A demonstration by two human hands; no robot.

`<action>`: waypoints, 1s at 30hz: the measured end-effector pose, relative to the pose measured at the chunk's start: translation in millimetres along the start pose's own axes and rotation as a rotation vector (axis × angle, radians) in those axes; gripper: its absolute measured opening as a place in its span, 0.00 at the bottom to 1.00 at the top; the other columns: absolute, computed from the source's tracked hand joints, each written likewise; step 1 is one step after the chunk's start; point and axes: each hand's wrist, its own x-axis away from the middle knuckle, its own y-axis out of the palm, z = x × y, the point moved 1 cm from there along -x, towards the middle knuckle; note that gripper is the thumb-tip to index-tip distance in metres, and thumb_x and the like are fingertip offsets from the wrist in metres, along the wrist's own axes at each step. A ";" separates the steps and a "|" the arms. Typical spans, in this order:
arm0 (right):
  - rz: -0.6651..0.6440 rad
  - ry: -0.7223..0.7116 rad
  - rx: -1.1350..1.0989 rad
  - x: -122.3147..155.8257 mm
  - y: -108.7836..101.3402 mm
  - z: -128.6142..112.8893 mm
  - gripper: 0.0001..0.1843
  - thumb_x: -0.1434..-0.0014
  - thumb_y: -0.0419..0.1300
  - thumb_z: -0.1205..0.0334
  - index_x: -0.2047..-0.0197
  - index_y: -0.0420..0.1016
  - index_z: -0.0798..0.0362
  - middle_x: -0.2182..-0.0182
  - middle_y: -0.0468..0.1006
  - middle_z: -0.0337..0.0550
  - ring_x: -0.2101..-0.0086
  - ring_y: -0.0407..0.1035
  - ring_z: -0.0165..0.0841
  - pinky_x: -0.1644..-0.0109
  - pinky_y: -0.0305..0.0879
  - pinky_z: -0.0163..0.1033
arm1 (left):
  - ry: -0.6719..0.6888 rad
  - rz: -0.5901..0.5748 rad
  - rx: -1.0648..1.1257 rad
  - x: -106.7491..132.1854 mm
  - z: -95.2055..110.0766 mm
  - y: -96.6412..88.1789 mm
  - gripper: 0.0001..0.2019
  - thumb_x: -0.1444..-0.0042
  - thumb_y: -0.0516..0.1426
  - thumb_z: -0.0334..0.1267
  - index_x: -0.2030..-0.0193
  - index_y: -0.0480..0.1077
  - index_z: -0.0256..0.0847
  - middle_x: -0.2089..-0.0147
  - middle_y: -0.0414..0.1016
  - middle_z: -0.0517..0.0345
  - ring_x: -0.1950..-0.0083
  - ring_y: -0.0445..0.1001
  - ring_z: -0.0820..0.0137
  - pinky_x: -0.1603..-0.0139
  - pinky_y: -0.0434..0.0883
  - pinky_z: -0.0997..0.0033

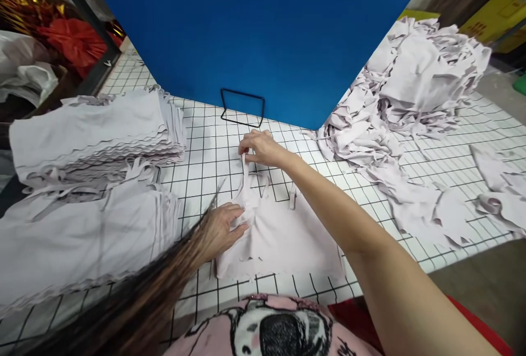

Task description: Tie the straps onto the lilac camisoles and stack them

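A pale lilac camisole top (283, 235) lies flat on the white gridded table (213, 142) in front of me. My right hand (259, 148) reaches to the far end and pinches one thin strap (245, 172), pulling it straight. My left hand (222, 230) presses on the garment's left edge, fingers closed on the fabric near the strap's base. Another strap (292, 197) lies loose on the right side of the top. A strand of my hair partly covers my left forearm.
Two neat stacks of the same lilac garments (94, 137) sit at the left. A loose, jumbled heap (415, 87) lies at the right, with more pieces (501, 191) near the right edge. A black wire stand (242, 107) stands against the blue wall.
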 end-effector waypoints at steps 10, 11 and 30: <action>0.037 0.410 -0.267 47.1 5.6 -23.0 0.08 0.39 0.58 0.59 0.66 0.73 0.54 0.72 0.74 0.39 0.71 0.63 0.28 0.69 0.54 0.34 | 0.004 0.096 0.128 1.4 -3.3 2.5 0.10 0.38 0.54 0.38 0.60 0.76 0.38 0.60 0.80 0.53 0.56 0.77 0.64 0.55 0.72 0.67; -0.025 0.442 -0.310 54.8 5.9 -30.7 0.14 0.37 0.57 0.54 0.69 0.72 0.54 0.73 0.74 0.40 0.73 0.63 0.28 0.70 0.54 0.35 | 0.011 0.104 0.136 1.8 -3.0 3.0 0.10 0.37 0.54 0.38 0.61 0.76 0.39 0.61 0.80 0.53 0.57 0.77 0.65 0.55 0.72 0.67; -0.072 0.720 -1.151 37.3 17.2 -37.1 0.13 0.43 0.65 0.56 0.71 0.75 0.58 0.84 0.55 0.28 0.82 0.43 0.21 0.79 0.37 0.33 | 0.210 -0.047 0.045 4.7 -4.4 3.2 0.11 0.36 0.52 0.31 0.58 0.76 0.40 0.61 0.80 0.55 0.58 0.74 0.66 0.55 0.68 0.66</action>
